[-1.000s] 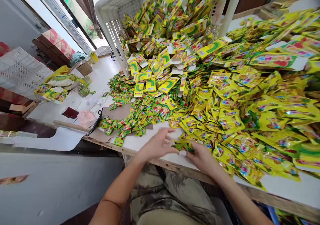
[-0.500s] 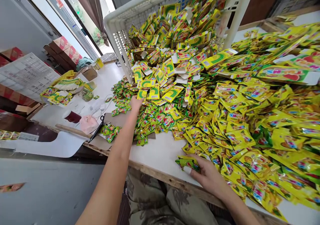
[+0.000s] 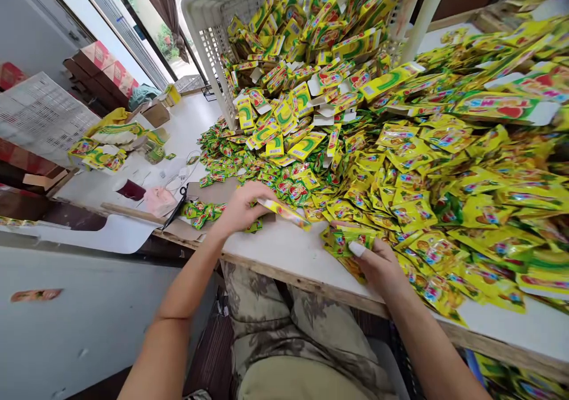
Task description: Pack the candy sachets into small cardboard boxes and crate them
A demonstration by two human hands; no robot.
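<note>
Pinched at one end, a small yellow carton [image 3: 287, 213] is in my left hand [image 3: 242, 207], held above the table near the front edge. It is slightly blurred. My right hand [image 3: 380, 264] is closed on green and yellow candy packets [image 3: 351, 239], thumb on top. The carton's far end points toward those packets, a gap apart from them. Beyond my hands lie a pile of small green packets [image 3: 293, 186] and a heap of yellow packets [image 3: 413, 210] to the right. Loose yellow cartons [image 3: 306, 145] spill forward out of the white basket [image 3: 208, 50].
The white table [image 3: 275, 252] has a wooden front edge [image 3: 306, 284]. On the left are a dark red cup [image 3: 130, 189], a pink cloth or bag [image 3: 159, 201], scissors [image 3: 175, 207] and an opened box of yellow wrappers [image 3: 109, 145]. Red and white cartons [image 3: 104, 71] are stacked behind.
My left hand has come back from the carton pile toward me, now with a carton in it. My right hand has lifted its packets slightly up and forward.
</note>
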